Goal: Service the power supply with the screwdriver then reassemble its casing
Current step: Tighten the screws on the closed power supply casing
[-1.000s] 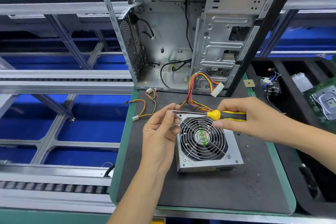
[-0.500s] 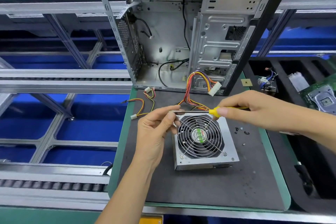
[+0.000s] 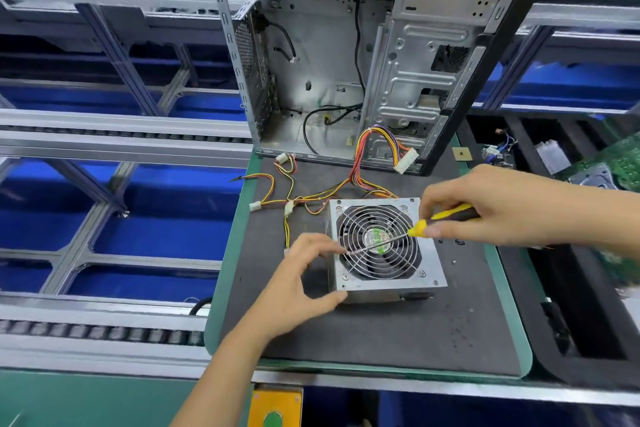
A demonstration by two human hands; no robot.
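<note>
The open computer case point(image 3: 363, 73) stands at the table's point(image 3: 381, 336) far edge, loose black cables inside. The foam tray point(image 3: 588, 288) at right is cut off. The right hand point(image 3: 498, 204) grips the screwdriver point(image 3: 419, 228) over the power supply point(image 3: 384, 246); the left hand point(image 3: 301, 281) spreads its fingers point(image 3: 329, 244), thumb on the unit's corner, holding nothing.

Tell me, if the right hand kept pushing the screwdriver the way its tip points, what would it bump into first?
Probably the left hand: the screwdriver in the right hand points left across the power supply, its tip near those fingertips. Depth is unclear.
</note>
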